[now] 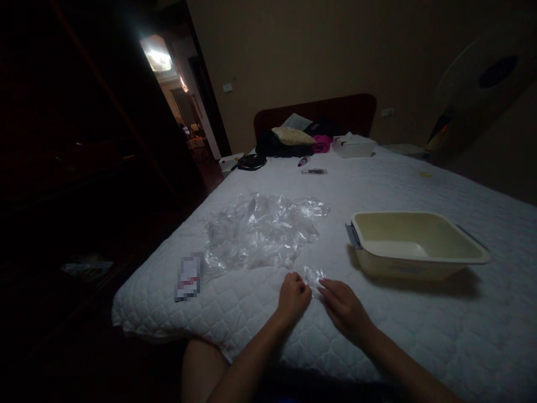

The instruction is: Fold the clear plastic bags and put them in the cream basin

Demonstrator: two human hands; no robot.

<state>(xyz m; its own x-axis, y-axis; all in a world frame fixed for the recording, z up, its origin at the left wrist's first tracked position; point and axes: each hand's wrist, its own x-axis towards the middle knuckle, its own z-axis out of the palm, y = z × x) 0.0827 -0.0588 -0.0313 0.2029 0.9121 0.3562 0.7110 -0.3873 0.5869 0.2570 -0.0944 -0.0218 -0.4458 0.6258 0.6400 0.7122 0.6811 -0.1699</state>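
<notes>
Left hand (295,295) curled, right hand (344,309) half-open, at small clear crinkled plastic piece (312,276), near on white quilted bed (482,330); grip I can't tell. Left: pixelated white-and-red rectangle (188,277), unreadable. Bare bed near right.

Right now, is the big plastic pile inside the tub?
No, the plastic pile lies on the bed, beside the tub.

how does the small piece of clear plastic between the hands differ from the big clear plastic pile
The small piece is far smaller than the pile. The small piece lies between the left hand and right hand; the pile spreads out beyond them, touching neither. Both are see-through, crinkled and shiny, on the white bed.
</notes>
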